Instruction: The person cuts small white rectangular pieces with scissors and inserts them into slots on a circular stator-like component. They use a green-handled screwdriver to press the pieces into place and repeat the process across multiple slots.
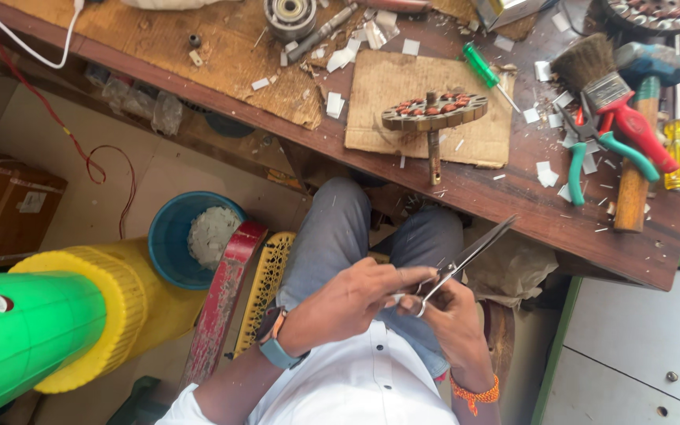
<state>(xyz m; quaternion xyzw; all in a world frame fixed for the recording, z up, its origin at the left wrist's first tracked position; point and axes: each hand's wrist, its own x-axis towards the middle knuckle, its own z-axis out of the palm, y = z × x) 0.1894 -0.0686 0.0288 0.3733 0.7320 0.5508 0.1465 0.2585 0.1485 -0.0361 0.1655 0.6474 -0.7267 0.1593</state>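
Observation:
Over my lap, my right hand (pixel 456 316), with an orange thread band at the wrist, grips the handles of steel scissors (pixel 472 253). Their blades point up toward the wooden bench edge (pixel 466 193). My left hand (pixel 348 301), with a watch on the wrist, reaches across to the scissors' pivot with its fingers closed. A small white scrap (pixel 397 297) shows between its fingers, right by the handles. On the bench above lies a round motor stator with copper windings (pixel 434 111), on a sheet of cardboard (pixel 391 86).
The bench holds a green screwdriver (pixel 482 66), a paintbrush (pixel 594 72), red and green pliers (pixel 609 135), a hammer (pixel 637 134), a yellow screwdriver (pixel 678 154), a bearing (pixel 290 16) and several white scraps. On the floor to the left stand a blue bucket (pixel 168 236), a green-and-yellow drum (pixel 49 330) and brown boxes (pixel 1 206).

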